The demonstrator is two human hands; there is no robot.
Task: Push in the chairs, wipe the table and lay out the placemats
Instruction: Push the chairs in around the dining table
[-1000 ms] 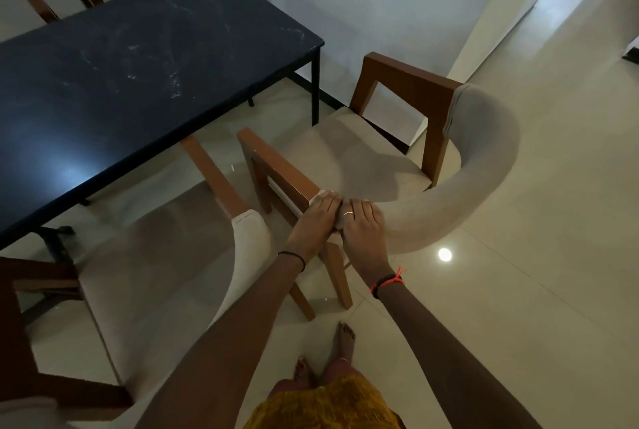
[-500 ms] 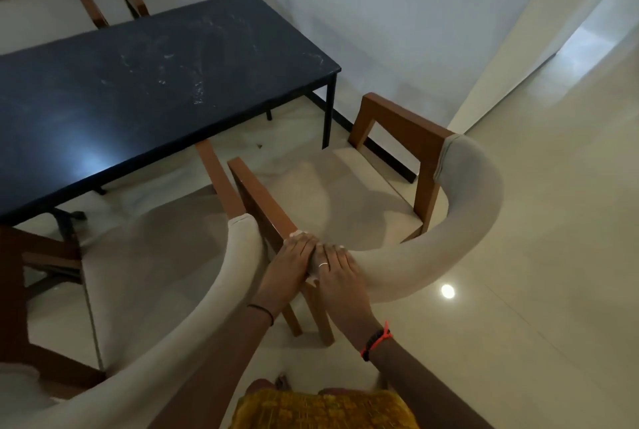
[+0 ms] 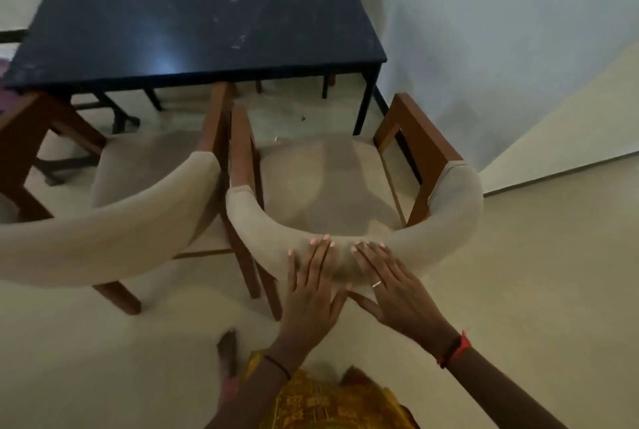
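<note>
Bench [image 3: 207,13]: dark top, smudged, judged not yet wiped; no placemats seen.
Chair [image 3: 328,186]: stood just short of the bench's near right corner, seat not tucked under.
Second chair [image 3: 121,231]: set close beside it, likewise out.
Left grip [image 3: 311,293], right grip [image 3: 397,297]: laid flat, fingers straight, pressed on the chair's padded backrest [image 3: 432,238], apparently to shove it in.

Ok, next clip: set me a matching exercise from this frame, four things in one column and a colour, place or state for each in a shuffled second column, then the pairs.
Column one:
1. table
2. chair backrest
3. wrist band
4. left hand

Column two:
A. red-orange, just behind the right hand
B. flat on the backrest, fingers straight
C. dark top with pale smudges
D. beige padding, curved

Pairs: 1-C, 2-D, 3-A, 4-B
</note>
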